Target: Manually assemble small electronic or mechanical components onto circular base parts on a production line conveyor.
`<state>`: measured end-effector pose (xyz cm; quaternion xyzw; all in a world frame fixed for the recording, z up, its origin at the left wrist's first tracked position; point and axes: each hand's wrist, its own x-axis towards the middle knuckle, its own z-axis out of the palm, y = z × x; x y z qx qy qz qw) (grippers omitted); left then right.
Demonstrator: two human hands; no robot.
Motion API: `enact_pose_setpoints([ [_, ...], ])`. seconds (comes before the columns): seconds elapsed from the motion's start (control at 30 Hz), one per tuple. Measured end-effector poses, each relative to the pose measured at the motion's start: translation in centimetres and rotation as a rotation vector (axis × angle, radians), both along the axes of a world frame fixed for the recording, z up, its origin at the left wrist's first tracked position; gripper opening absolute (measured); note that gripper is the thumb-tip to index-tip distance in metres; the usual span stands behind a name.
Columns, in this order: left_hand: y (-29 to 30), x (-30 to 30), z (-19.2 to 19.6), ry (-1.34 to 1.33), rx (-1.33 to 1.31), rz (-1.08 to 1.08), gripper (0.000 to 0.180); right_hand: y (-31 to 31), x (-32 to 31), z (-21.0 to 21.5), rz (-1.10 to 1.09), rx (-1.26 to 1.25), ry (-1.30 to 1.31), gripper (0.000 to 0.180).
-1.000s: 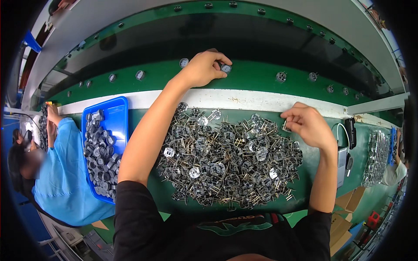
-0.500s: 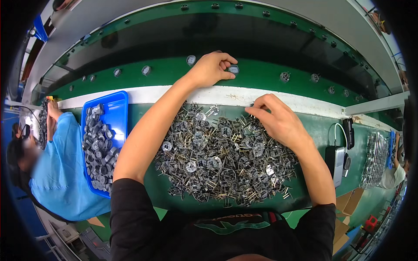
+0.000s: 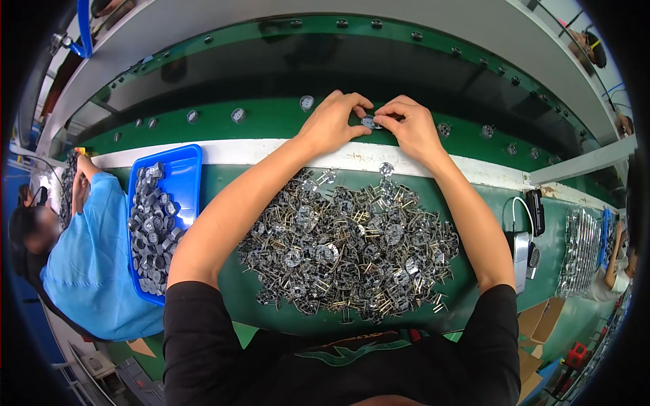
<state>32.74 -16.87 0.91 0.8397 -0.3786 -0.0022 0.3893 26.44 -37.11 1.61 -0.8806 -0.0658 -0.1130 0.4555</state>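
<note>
Both hands meet over the green conveyor belt at a small round grey part [image 3: 367, 122] with a pale face. My left hand [image 3: 332, 123] curls around its left side, thumb near and fingers beyond. On the other side my right hand [image 3: 412, 130] has thumb and forefinger pinched together at the part's right edge. Whatever small piece they hold is hidden by the fingertips. Below my wrists a large heap of small metal-pinned parts [image 3: 352, 250] covers the green table between my forearms.
A blue tray [image 3: 191, 157] of grey round caps stands left, beside a co-worker in a blue smock [image 3: 88, 264]. A white rail [image 3: 250, 150] separates table and belt [image 3: 271, 122], which carries more round parts. A silver box with a cable [image 3: 520, 254] stands right.
My right hand has moved up from the heap to the belt, meeting my left hand at the round part. My left hand has shifted slightly nearer to me.
</note>
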Motion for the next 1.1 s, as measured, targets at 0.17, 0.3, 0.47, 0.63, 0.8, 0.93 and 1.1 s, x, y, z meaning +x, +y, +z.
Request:
enact_pose_setpoints([
  [0.17, 0.1, -0.7, 0.3, 0.012, 0.019, 0.001, 0.051, 1.0, 0.5, 0.2, -0.001, -0.025, 0.073, 0.016],
  [0.3, -0.1, -0.7, 0.6, 0.056, 0.054, 0.006, 0.052, 1.1, 0.5, 0.2, 0.028, -0.161, 0.008, 0.013],
  [0.47, 0.0, -0.8, 0.6, 0.015, 0.068, 0.007, 0.049, 1.1, 0.6, 0.3, 0.054, -0.072, 0.035, 0.012],
  [0.63, -0.1, -0.9, 0.8, 0.025, 0.085, 0.012, 0.048, 0.8, 0.6, 0.7, 0.033, 0.037, 0.157, 0.014],
  [0.8, -0.2, -1.0, 0.9, 0.028, 0.091, 0.027, 0.048, 0.4, 0.8, 0.4, 0.048, 0.01, 0.165, 0.014],
  [0.93, -0.1, -0.7, 0.5, -0.007, 0.057, -0.008, 0.046, 0.5, 0.5, 0.6, 0.012, -0.252, 0.075, 0.013],
  [1.1, 0.3, -0.6, 0.2, -0.371, 0.004, 0.232, 0.038, -0.7, 0.4, 0.9, -0.078, -0.344, 0.055, 0.015],
])
